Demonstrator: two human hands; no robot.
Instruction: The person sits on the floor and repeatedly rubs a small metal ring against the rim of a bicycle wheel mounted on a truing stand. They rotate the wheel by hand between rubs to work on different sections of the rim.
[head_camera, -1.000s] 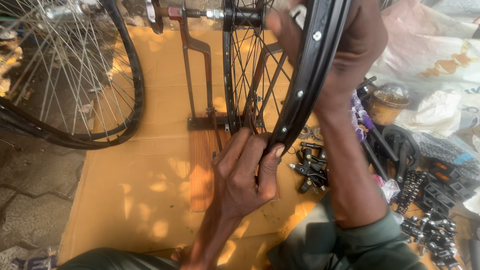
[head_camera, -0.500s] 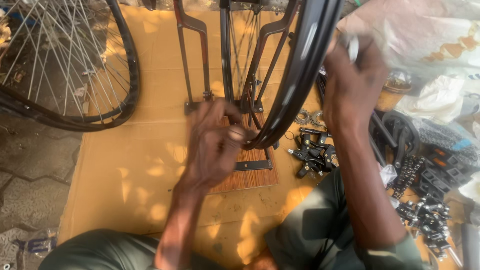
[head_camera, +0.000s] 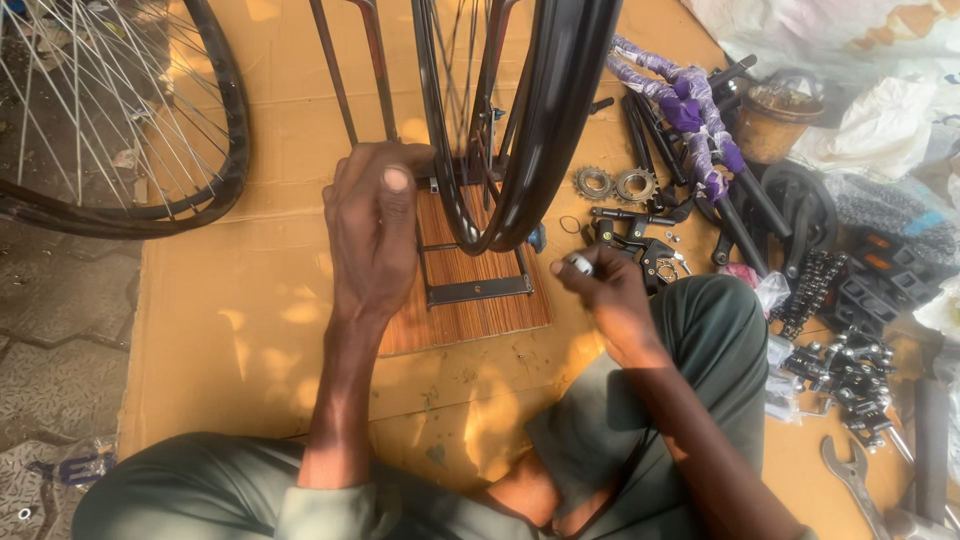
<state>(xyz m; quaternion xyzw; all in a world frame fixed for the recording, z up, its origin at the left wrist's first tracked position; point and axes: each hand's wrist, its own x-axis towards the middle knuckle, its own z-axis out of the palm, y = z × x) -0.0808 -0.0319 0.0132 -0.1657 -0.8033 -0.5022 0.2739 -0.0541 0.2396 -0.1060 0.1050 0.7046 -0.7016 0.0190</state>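
A black bicycle wheel rim with thin spokes stands upright in a dark metal stand on a wooden base board. My left hand lies palm down to the left of the stand, its fingertips curled against the rim's lower left edge. Lower down, my right hand hovers just right of the rim's bottom, above my knee. It pinches a small silvery tool between thumb and fingers.
A second spoked wheel lies at the left on the cardboard sheet. To the right are two sprockets, purple-wrapped handlebars, a rusty tin, black pedals and small parts, and a wrench.
My right hand has come down from the top of the rim to beside its bottom, now pinching the small tool. My left hand has shifted to the rim's left.
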